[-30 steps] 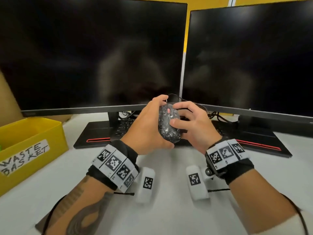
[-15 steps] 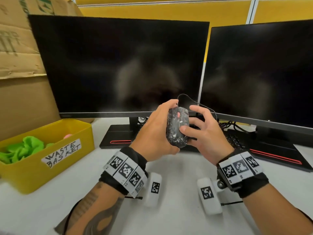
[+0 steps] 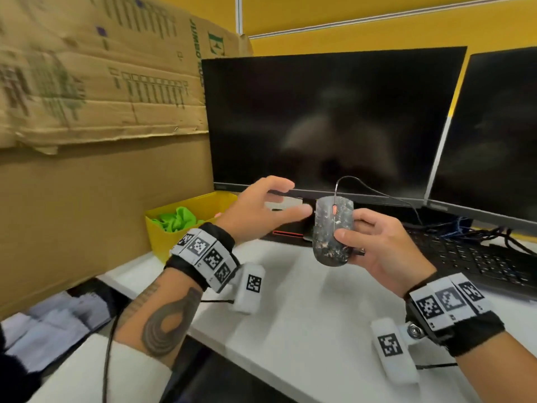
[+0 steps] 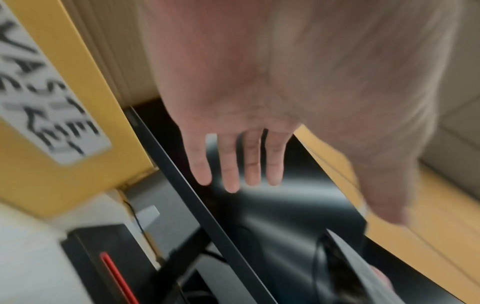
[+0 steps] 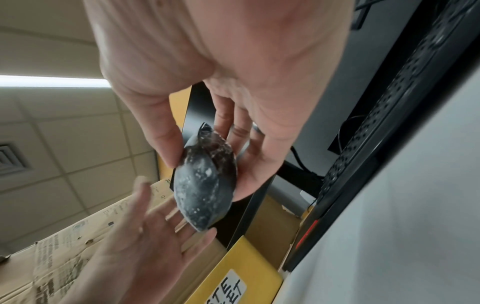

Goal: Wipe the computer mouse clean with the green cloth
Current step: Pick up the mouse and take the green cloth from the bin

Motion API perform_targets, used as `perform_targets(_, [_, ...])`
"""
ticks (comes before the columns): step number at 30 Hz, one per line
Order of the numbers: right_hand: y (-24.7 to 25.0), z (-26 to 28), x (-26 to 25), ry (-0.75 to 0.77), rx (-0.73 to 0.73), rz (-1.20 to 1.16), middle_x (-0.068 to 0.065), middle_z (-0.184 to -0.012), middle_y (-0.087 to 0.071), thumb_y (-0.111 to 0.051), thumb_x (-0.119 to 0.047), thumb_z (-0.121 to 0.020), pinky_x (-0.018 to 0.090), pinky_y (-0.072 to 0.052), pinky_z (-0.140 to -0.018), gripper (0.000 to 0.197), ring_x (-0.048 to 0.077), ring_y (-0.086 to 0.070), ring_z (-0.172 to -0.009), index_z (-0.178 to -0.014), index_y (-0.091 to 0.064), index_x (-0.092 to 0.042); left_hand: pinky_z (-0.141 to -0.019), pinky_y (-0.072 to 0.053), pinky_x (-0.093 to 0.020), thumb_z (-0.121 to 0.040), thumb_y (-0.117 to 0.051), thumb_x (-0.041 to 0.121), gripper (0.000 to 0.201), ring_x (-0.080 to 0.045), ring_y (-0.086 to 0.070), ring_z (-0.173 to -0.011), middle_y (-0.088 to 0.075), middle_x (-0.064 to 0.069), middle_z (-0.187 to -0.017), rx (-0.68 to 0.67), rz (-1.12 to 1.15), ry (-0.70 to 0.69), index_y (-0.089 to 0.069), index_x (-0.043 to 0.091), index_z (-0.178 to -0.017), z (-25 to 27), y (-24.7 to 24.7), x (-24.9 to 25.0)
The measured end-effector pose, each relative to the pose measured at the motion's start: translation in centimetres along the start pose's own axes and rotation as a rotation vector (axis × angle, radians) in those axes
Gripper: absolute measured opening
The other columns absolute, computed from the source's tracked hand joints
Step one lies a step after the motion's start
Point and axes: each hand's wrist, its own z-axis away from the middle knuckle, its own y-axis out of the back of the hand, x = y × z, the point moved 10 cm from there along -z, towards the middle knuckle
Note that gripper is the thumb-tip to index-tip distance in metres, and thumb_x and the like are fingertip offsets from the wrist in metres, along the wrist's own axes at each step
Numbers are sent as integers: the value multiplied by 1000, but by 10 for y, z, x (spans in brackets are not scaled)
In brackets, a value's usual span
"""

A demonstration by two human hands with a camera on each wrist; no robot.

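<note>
A black wired computer mouse (image 3: pixel 333 229) (image 5: pixel 205 185), speckled with white grime, is held above the desk in front of the monitor. My right hand (image 3: pixel 374 245) (image 5: pixel 207 156) pinches it, thumb on one side and fingers under the other. My left hand (image 3: pixel 267 210) (image 4: pixel 236 162) is off the mouse, just to its left, with its fingers spread and straight and nothing in it. The green cloth (image 3: pixel 177 218) lies crumpled in a yellow bin (image 3: pixel 155 237) at the back left, beyond my left wrist.
Two dark monitors (image 3: pixel 331 120) stand at the back, a black keyboard (image 3: pixel 476 257) lies under the right one. The mouse cable (image 3: pixel 377 190) loops up behind the mouse. A cardboard wall (image 3: pixel 96 135) closes the left side. The white desk (image 3: pixel 305 309) lies below my hands.
My left hand has let go of the mouse and moved left with fingers spread. My right hand now holds the mouse alone. The view has swung left, showing the bin and cloth.
</note>
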Motion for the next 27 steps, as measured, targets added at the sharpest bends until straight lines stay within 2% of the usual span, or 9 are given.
perform_targets(4, [-31, -11, 1, -2, -31, -14, 19, -111, -78, -70, 3, -91, 58, -61, -91, 28, 41, -75, -105, -118, -69, -3, -97, -53, -38, -95, -66, 46, 31, -25, -64, -117, -69, -1, -126, 274, -423, 237, -72, 25, -118, -16, 89, -51])
perform_targets(7, [-46, -17, 1, -9, -47, -24, 21, -111, -77, -71, 4, -90, 59, -61, -91, 29, 43, -74, -106, -118, -69, -3, -105, -52, -53, -92, -60, 31, 32, -39, -58, -125, -63, -12, -132, 195, -744, 564, -68, 19, -121, -15, 125, -96])
perform_targets(9, [-50, -19, 4, -17, -50, -16, 22, -111, -77, -72, 4, -89, 60, -60, -91, 30, 44, -74, -106, -118, -69, -3, -98, -57, -47, -93, -61, 26, 25, -39, -64, -114, -68, -16, -123, 80, -848, 673, -66, 10, -111, -10, 133, -112])
perform_targets(12, [-51, -20, 10, -38, -52, -9, 21, -111, -77, -72, 4, -89, 62, -59, -92, 30, 45, -73, -107, -118, -69, -2, -83, -58, -40, -92, -64, 23, 20, -36, -69, -99, -71, -14, -107, -13, -927, 704, -69, 5, -101, -11, 139, -124])
perform_targets(16, [-51, -22, 15, -54, -50, -15, 24, -113, -76, -72, 4, -88, 65, -57, -94, 32, 47, -72, -108, -120, -68, 1, -100, -49, -53, -90, -70, 31, 36, -41, -48, -135, -58, -17, -138, -27, -1067, 780, -63, 8, -117, -11, 143, -125])
perform_targets(17, [-50, -22, 15, -55, -51, -16, 25, -113, -76, -73, 4, -88, 66, -57, -93, 32, 48, -71, -109, -120, -68, 1, -100, -49, -53, -90, -70, 31, 38, -40, -47, -136, -56, -16, -137, -37, -1088, 791, -62, 9, -120, -10, 142, -126])
perform_targets(19, [-49, -23, 15, -55, -52, -14, 27, -113, -75, -73, 5, -88, 66, -57, -93, 32, 49, -70, -109, -119, -68, 2, -88, -55, -45, -93, -67, 25, 26, -34, -63, -112, -65, -12, -117, -103, -1082, 756, -67, 7, -112, -12, 136, -127])
perform_targets(21, [-49, -22, 14, -56, -53, -10, 28, -113, -75, -72, 6, -88, 66, -57, -93, 30, 50, -70, -110, -117, -68, 2, -76, -55, -37, -99, -62, 20, 18, -30, -65, -91, -68, -10, -103, -174, -1092, 737, -70, 5, -105, -13, 131, -132])
perform_targets(27, [-47, -21, 13, -56, -58, 2, 28, -113, -74, -71, 7, -88, 66, -57, -92, 28, 50, -70, -110, -116, -69, 2, -76, -54, -42, -94, -69, 21, 17, -38, -62, -91, -61, -16, -101, 100, -984, 679, -58, 9, -99, -7, 151, -116])
